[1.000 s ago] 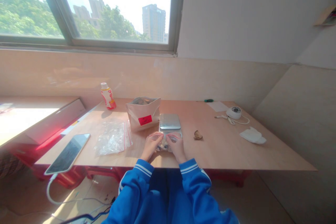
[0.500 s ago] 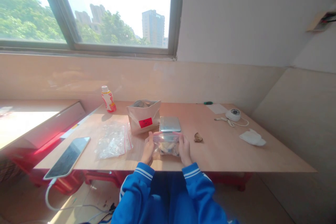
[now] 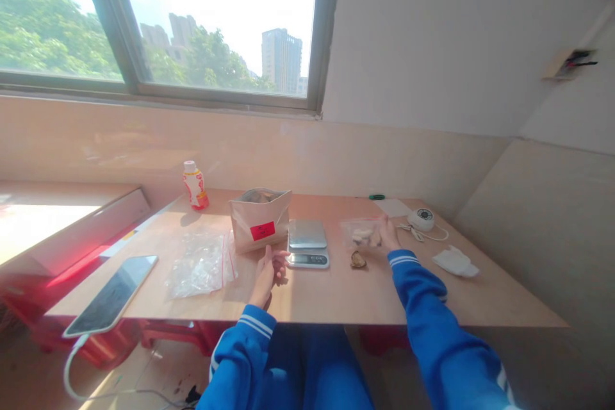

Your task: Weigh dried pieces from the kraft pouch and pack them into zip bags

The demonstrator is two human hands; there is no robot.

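Note:
My right hand (image 3: 388, 233) grips the right end of a clear zip bag (image 3: 364, 234) with pale dried pieces inside, over the right part of the table. Just below that bag lies one loose brown dried slice (image 3: 358, 261). My left hand (image 3: 271, 271) holds nothing; its fingers are apart, near the left edge of a small kitchen scale (image 3: 308, 242) with a silver plate and a dark display. Behind the left hand stands an open kraft pouch (image 3: 260, 223) with a red label; what fills it is only partly visible.
To the left lie several empty clear zip bags (image 3: 198, 269) and a phone (image 3: 113, 298) on a white cable. A drink bottle (image 3: 196, 186) stands at the back left. At the right are a white round device (image 3: 423, 220), a crumpled tissue (image 3: 455, 262) and a green-handled tool (image 3: 377, 196).
The filled zip bag has gone from between both hands at the front to the right, in my right hand alone. My left hand has let go of it. The scale is now uncovered.

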